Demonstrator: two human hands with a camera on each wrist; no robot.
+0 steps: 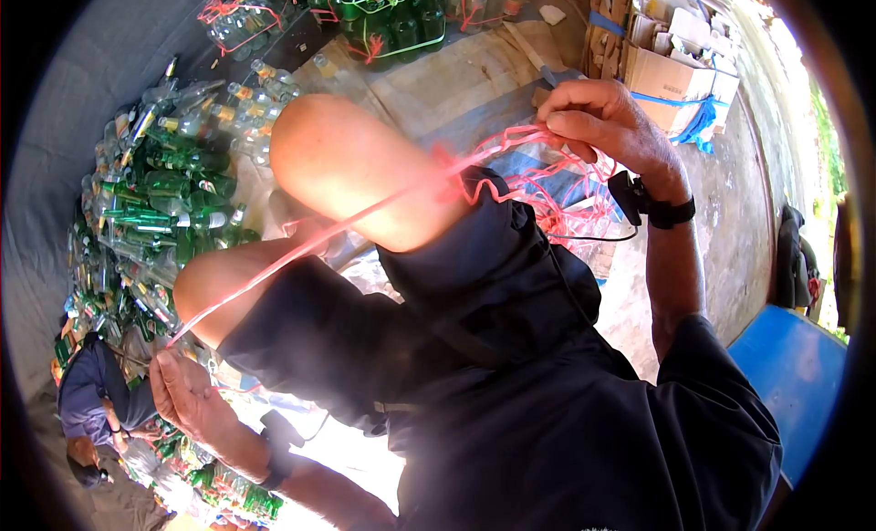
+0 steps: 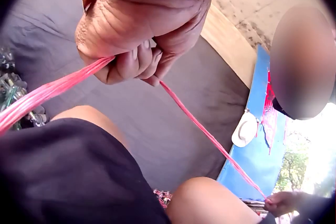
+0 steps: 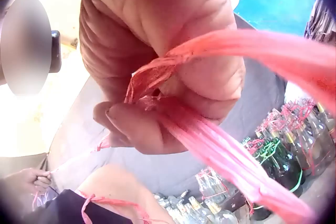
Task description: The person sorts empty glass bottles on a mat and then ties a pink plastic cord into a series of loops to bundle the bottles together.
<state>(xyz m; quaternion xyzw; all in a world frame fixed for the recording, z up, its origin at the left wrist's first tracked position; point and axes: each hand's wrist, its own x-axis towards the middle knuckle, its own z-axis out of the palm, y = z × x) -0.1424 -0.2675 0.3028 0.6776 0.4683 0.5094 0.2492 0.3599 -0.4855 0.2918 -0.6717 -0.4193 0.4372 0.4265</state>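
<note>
"Curled left hand (image 2: 147, 24), closest in, grips shiny pink plastic twine (image 1: 301, 251); right hand (image 1: 593, 125) pinches it too!"

"Pulled straight over bare knees (image 1: 315, 157), looks like the stretching step."

"Next calls for steady tension, I'd judge."

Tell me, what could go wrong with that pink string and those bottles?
The pink plastic string, stretched between the left hand and right hand, might snap if pulled too hard. The loose pink strands below the right hand could knot up. The heaped glass bottles might roll or break if bumped.
</note>
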